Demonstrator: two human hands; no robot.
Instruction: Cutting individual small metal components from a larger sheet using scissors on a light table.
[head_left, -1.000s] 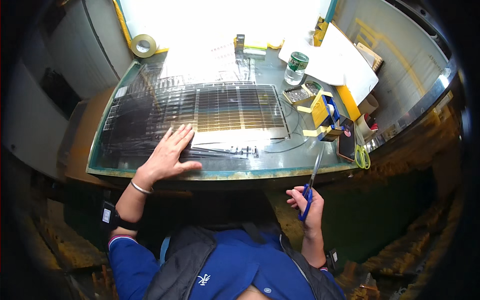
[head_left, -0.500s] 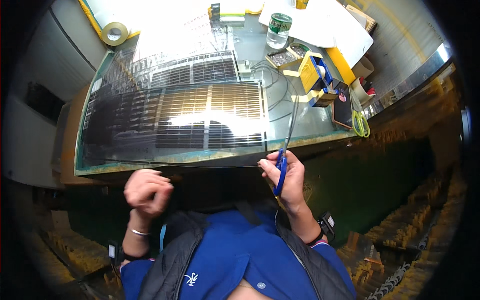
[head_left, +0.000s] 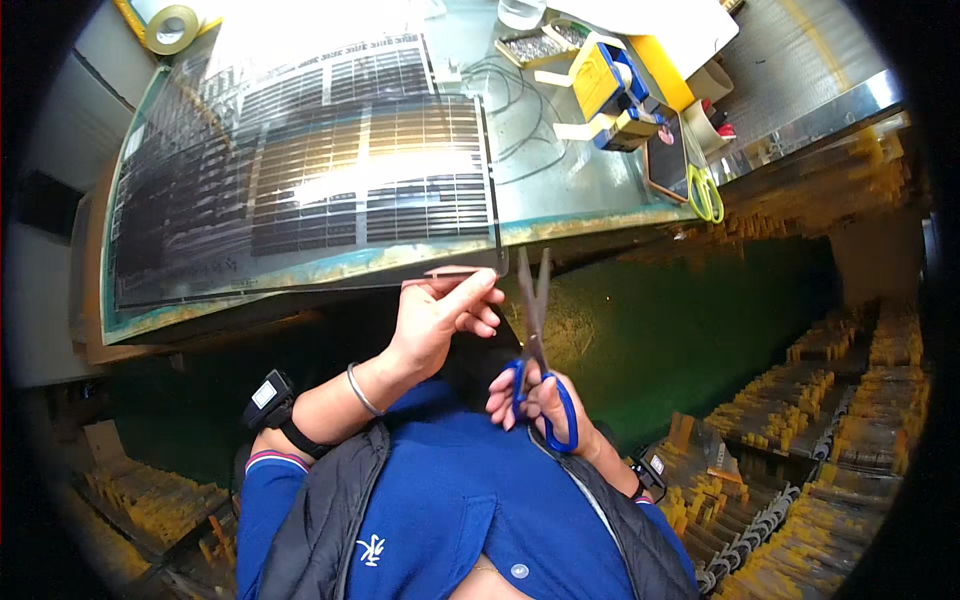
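Observation:
My left hand [head_left: 440,318] pinches the near right corner of a dark, see-through printed film sheet [head_left: 375,190] between thumb and fingers. The sheet lies over the table, its near edge reaching past the table's edge, and its striped panels reflect bright light. Blue-handled scissors [head_left: 535,325] are in my right hand [head_left: 548,402], with fingers through the loops. Their blades point away from me and stand slightly apart, just right of the sheet's corner and not touching it. Farther back, a second printed sheet [head_left: 340,75] lies partly under the first.
Yellow and blue tape dispensers [head_left: 603,85] stand on the glass-topped table [head_left: 540,200], beside a dark flat panel [head_left: 665,165] and green-handled scissors [head_left: 705,195]. Behind are a shallow tray [head_left: 530,50] of small metal bits and a clear bottle [head_left: 521,12]. A tape roll [head_left: 172,30] sits far left.
My left hand has come right from a loose curl and taken hold of the sheet's corner. My right hand has left that corner, drawing back toward me, and the scissors' blades have opened.

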